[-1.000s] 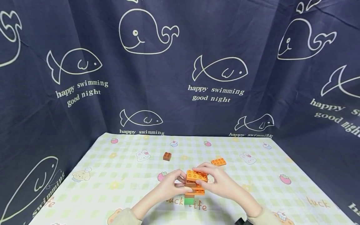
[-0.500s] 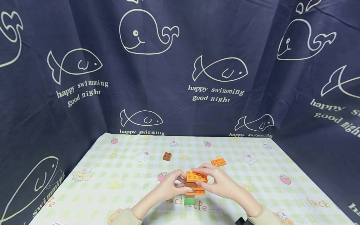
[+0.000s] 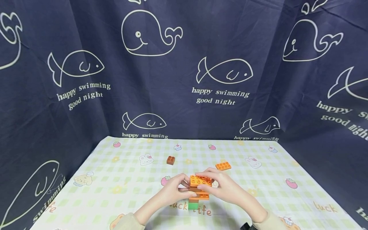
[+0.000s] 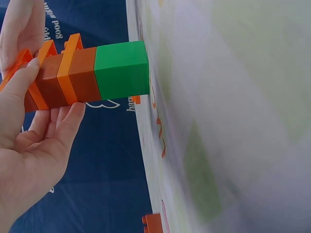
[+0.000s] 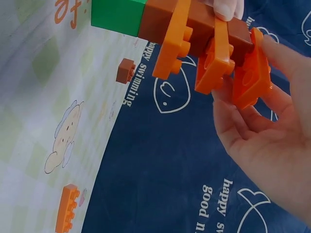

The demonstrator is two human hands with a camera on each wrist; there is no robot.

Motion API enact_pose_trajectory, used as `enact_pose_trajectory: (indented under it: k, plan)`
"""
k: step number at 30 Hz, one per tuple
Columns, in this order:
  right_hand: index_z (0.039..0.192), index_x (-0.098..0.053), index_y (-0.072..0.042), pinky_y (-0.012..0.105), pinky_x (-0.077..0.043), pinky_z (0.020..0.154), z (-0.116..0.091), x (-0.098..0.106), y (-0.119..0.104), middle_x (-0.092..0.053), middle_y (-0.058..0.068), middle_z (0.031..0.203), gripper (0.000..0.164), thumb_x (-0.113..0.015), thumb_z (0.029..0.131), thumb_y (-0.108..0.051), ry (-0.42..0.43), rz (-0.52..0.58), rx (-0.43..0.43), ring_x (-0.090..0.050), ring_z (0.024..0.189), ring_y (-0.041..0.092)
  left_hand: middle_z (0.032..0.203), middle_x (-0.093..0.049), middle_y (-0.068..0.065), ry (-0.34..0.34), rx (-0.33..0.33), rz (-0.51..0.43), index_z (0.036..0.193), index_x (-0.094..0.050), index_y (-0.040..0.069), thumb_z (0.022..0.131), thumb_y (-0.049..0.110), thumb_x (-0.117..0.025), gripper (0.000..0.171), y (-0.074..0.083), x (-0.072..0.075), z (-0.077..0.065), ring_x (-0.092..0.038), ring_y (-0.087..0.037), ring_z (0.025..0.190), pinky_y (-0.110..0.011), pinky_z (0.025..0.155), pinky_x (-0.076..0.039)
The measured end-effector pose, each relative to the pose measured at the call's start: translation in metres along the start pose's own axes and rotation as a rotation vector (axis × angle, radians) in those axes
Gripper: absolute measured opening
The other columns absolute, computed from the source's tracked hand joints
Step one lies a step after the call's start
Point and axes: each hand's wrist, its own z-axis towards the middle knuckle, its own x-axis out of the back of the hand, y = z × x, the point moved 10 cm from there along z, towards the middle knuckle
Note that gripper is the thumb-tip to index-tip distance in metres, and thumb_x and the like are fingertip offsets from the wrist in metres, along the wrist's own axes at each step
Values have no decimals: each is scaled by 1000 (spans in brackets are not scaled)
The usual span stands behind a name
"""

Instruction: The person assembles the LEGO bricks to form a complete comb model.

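Observation:
A tower of toy building bricks stands on the table, with a green brick [image 3: 193, 205] at its foot. Above it, brown bricks alternate with thin orange bricks that jut out to one side. My left hand [image 3: 172, 190] grips the tower's upper part from the left, thumb in front, fingers behind; in the left wrist view they lie on a brown brick [image 4: 50, 82]. At the very top is an eight-stud orange brick [image 3: 200, 181], which my right hand [image 3: 223, 186] pinches between thumb and fingers. Seen in the right wrist view, this orange brick [image 5: 252, 73] lies against the uppermost brown brick [image 5: 239, 41].
Farther back on the checked tablecloth [image 3: 115, 172] lie a loose brown brick [image 3: 171, 160] and, to its right, a loose orange brick [image 3: 223, 165]. A dark blue curtain [image 3: 184, 105] with fish and whale drawings hangs behind and beside the table.
The top orange brick has sunk slightly and now lies more level on the tower, and my right hand has come down a little with it. My left hand keeps its grip.

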Motion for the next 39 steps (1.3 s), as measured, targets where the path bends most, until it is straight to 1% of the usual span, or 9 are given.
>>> enact_pose_trajectory:
  k: [5,15,22,25,32,39]
  plan:
    - [117,-66,-18,21,-51,68,0,1,-1,-61,-11,101,33,-64,88,-36,9,9,9,-56,85,2,102,-59,-1,1,-6,-5,96,-55,11,78,24,-77,31,0,0,1,-59,-8,95,-15,82,-53]
    - [113,-67,-17,20,-48,67,3,1,-3,-59,-12,94,32,-66,87,-34,-3,17,16,-52,80,0,103,-59,-1,2,-1,1,96,-56,12,78,24,-77,31,0,0,0,-59,-8,95,-16,83,-53]
    - [112,-68,-17,21,-46,60,4,-1,0,-55,-13,88,31,-68,85,-33,-23,48,-8,-47,73,1,104,-58,-1,-4,-3,-25,97,-56,11,78,23,-77,30,1,-1,0,-58,-9,96,-16,83,-53]
    - [112,-67,-17,21,-46,60,4,-2,2,-53,-13,87,32,-69,85,-34,-29,56,-20,-46,72,1,104,-58,-1,-5,-3,-23,97,-56,11,78,23,-77,30,0,-1,0,-58,-9,96,-16,83,-53]
    - [113,-67,-18,26,-47,59,4,-4,5,-51,-12,86,33,-68,85,-35,-42,75,-56,-44,70,1,103,-59,-1,-5,-14,-8,96,-56,12,78,24,-77,30,-1,-1,0,-58,-8,95,-15,83,-52]
    - [113,-67,-17,20,-45,59,5,-5,4,-51,-11,87,33,-69,84,-33,-48,81,-57,-44,70,2,104,-59,-2,-1,-30,3,96,-56,11,79,24,-76,29,2,1,0,-58,-9,95,-16,83,-53]
